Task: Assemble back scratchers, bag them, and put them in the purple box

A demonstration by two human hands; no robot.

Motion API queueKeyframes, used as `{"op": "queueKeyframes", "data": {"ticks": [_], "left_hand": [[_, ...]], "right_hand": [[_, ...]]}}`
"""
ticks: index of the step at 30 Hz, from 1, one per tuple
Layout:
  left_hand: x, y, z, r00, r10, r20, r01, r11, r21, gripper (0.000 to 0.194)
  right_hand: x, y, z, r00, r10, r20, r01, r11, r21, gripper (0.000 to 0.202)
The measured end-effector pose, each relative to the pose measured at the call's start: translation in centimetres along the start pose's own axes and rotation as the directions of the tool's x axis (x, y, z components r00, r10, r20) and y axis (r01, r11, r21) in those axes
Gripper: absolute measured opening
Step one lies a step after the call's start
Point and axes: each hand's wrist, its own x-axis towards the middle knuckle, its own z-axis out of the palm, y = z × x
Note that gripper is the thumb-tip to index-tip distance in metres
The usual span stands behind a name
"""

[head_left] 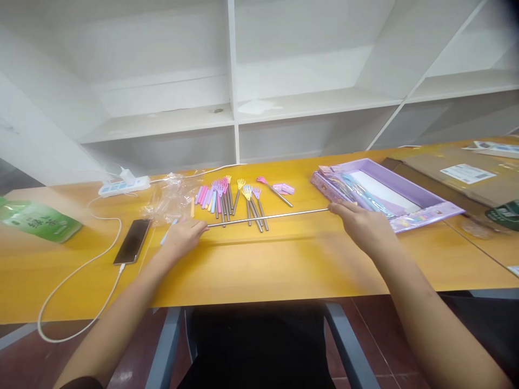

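A long thin metal rod, drawn out like a telescopic back scratcher [267, 218], stretches level above the table between my hands. My left hand [184, 236] is closed around its left end, where a light blue handle shows past the fingers. The right end is gripped in my right hand [360, 220], which mostly hides the tip there. Behind the rod lie several collapsed back scratchers [227, 197] with pink, purple, yellow and blue claw heads. Next to them is a row of coloured handle sleeves [206, 198]. One pink-headed back scratcher [279, 194] lies apart, near small pink cards [284, 188].
A purple display box [440, 208] holding wrapped items stands right, beside a cardboard box [430, 167]. Left are clear plastic wrapping [174, 197], a phone [133, 241] on a white cable [77, 270], a power strip [124, 186] and a green bottle [40, 220]. White shelving [316, 102] rises behind.
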Motion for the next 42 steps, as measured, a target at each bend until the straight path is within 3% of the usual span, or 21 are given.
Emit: {"op": "queueKeyframes", "data": {"ticks": [5, 11, 15, 18, 26, 34, 36, 38, 40, 41, 42], "left_hand": [[1.9, 2.1, -0.3, 0.996, 0.093, 0.015, -0.093, 0.994, 0.055, 0.039], [3.8, 6.5, 0.6, 0.996, 0.047, 0.07, -0.046, 0.999, -0.014, 0.041], [3.9, 10.0, 2.6, 0.989, 0.047, 0.143, -0.036, 0.996, -0.082, 0.036], [3.6, 10.7, 3.5, 0.987, 0.046, 0.155, -0.026, 0.991, -0.132, 0.033], [2.4, 10.1, 5.0, 0.985, 0.069, 0.16, -0.042, 0.985, -0.167, 0.038], [2.2, 10.3, 5.4, 0.988, 0.052, 0.146, -0.018, 0.974, -0.226, 0.042], [2.3, 10.3, 5.4, 0.987, 0.041, 0.158, -0.002, 0.97, -0.242, 0.043], [2.3, 10.3, 5.4, 0.984, 0.028, 0.178, 0.02, 0.965, -0.261, 0.043], [2.4, 10.3, 5.2, 0.979, 0.027, 0.202, 0.034, 0.955, -0.294, 0.041], [2.4, 10.4, 5.1, 0.977, 0.025, 0.212, 0.044, 0.948, -0.315, 0.04], [2.4, 10.5, 5.0, 0.976, 0.018, 0.217, 0.057, 0.941, -0.333, 0.04]], "right_hand": [[1.2, -4.1, 0.2, 0.957, -0.255, 0.135, 0.24, 0.964, 0.117, 0.045], [2.0, -10.1, 1.3, 0.948, -0.272, 0.166, 0.238, 0.95, 0.202, 0.042], [2.3, -16.0, 1.3, 0.903, -0.309, 0.299, 0.234, 0.936, 0.263, 0.033], [2.4, -18.6, 1.1, 0.894, -0.262, 0.364, 0.174, 0.95, 0.258, 0.029], [2.2, -18.9, 2.0, 0.859, -0.299, 0.417, 0.184, 0.938, 0.293, 0.027], [1.9, -19.3, 2.6, 0.856, -0.274, 0.439, 0.165, 0.949, 0.27, 0.028], [2.2, -19.6, 1.9, 0.857, -0.241, 0.456, 0.128, 0.956, 0.263, 0.026], [2.6, -19.8, 0.1, 0.89, -0.174, 0.422, 0.026, 0.943, 0.332, 0.022], [3.1, -19.8, -3.2, 0.931, -0.116, 0.346, -0.114, 0.807, 0.579, 0.021], [3.2, -19.8, -5.3, 0.943, -0.129, 0.308, -0.16, 0.636, 0.755, 0.022], [3.3, -19.7, -7.5, 0.945, -0.169, 0.28, -0.194, 0.398, 0.896, 0.026]]}}
